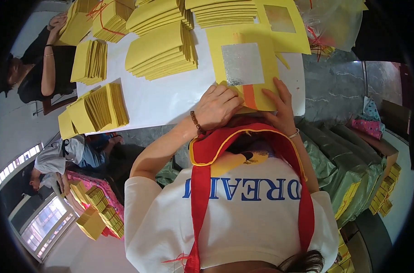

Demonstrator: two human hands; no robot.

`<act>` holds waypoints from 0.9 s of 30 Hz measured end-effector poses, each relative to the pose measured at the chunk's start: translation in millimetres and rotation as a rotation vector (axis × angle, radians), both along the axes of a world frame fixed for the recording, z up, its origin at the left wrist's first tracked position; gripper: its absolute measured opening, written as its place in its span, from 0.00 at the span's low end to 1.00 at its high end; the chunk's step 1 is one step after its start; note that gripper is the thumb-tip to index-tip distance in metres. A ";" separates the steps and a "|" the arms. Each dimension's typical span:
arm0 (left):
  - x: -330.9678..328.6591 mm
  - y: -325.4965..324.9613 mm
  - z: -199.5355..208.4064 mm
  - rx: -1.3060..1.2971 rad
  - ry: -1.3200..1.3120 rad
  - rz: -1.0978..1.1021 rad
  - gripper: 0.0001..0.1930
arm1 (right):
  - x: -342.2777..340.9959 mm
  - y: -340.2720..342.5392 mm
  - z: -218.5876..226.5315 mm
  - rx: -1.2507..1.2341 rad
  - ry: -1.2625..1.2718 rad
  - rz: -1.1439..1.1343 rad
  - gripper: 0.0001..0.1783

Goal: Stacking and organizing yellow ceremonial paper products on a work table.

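Observation:
In front of me, at the near edge of the white table, lies a sheet of yellow paper (269,50) with a silver square (243,63) and an orange stripe (248,96). My left hand (218,104) is closed, its fingers curled at the sheet's near left edge. At the near right corner my right hand (282,107) grips the paper, fingers along its right side and thumb at the near edge. What lies under the fingertips is hidden. Another yellow sheet (298,38) with a silver square lies just beyond, partly overlapped.
Stacks of folded yellow paper (161,52) cover much of the white table (145,102). A clear plastic bag (334,22) sits at the far right. Green-wrapped bundles (348,159) stand on my right. One co-worker (31,75) handles yellow paper at far left; another person (63,154) sits beyond.

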State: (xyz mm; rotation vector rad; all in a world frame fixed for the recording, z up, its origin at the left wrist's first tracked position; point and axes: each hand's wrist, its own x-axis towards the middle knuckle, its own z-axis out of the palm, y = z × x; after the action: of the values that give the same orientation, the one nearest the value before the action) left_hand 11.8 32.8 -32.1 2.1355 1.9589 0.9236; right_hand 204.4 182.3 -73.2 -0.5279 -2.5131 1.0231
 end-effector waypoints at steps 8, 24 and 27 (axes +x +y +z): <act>-0.8 -0.4 -2.6 0.005 -0.018 0.001 0.11 | -0.3 -1.7 -1.8 -0.130 0.009 0.002 0.33; -0.7 -3.1 -10.6 0.037 -0.076 0.019 0.11 | -2.2 -3.5 -0.8 -0.133 0.004 -0.011 0.34; -0.3 -3.5 -11.3 0.030 -0.067 0.024 0.11 | -2.8 -3.9 -1.0 -0.136 0.009 -0.013 0.34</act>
State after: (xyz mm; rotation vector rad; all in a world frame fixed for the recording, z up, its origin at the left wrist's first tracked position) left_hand 11.5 29.4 -43.4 2.0728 1.9553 1.0210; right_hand 201.6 178.4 -74.2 -0.5765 -2.4405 1.1941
